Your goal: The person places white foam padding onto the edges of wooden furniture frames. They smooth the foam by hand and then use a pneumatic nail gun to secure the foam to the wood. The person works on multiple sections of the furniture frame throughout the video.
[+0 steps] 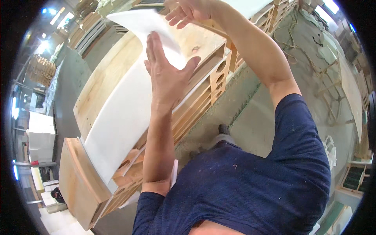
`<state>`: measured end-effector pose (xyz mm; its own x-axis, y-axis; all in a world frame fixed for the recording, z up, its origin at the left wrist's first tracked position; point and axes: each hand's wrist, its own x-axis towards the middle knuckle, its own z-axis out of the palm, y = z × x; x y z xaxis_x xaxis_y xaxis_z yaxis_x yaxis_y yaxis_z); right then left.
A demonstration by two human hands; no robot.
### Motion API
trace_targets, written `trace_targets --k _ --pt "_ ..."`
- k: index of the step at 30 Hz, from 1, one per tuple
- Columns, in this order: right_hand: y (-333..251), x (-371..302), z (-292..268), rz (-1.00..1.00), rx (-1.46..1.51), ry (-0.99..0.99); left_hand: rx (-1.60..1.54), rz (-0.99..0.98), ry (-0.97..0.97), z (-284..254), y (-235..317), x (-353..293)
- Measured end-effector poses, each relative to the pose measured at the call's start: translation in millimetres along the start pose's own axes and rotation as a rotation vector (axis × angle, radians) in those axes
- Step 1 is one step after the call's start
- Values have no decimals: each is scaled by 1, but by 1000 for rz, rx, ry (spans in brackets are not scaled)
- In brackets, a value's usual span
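Note:
A long white foam-like sheet point(121, 113) runs over a wooden frame with a plywood top point(109, 74). Its far end point(137, 19) rises and bends to the left, partly smeared by motion. Over the sheet's right edge is my left hand point(166, 76), fingers stretched and thumb out to the side; whether the palm touches the sheet, I cannot tell. Farther off, at the top, my right hand point(192, 11) is raised with its fingers apart and holds nothing, close to the sheet's lifted end. Cut-out holes point(220, 70) show in the frame's right side.
A wooden end block point(78, 176) stands at the frame's near left. White foam blocks point(41, 137) and stacked wooden pieces point(41, 70) are at the left. Cords point(291, 39) lie on the floor at the right, beside a leaning panel point(348, 90).

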<state>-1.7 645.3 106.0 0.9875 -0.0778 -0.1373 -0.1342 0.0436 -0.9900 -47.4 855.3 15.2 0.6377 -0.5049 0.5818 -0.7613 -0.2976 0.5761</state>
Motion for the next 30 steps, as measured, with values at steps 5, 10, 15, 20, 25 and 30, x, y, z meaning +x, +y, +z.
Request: trace_targets --k 5,10,15,20,25,30 --pt "-12 29 -107 24 -133 -70 276 68 -27 75 14 32" --pt "43 47 -140 -62 -587 -238 477 94 -143 111 1 30" --pt "109 67 -166 -162 -486 -152 545 107 -343 130 4 32" --pt "127 72 -172 -204 -496 -170 588 83 -415 138 6 32" --pt "133 75 -178 -258 -508 -171 598 71 -450 137 14 36" --pt "138 69 -173 -299 -626 -121 550 22 -536 138 10 31"
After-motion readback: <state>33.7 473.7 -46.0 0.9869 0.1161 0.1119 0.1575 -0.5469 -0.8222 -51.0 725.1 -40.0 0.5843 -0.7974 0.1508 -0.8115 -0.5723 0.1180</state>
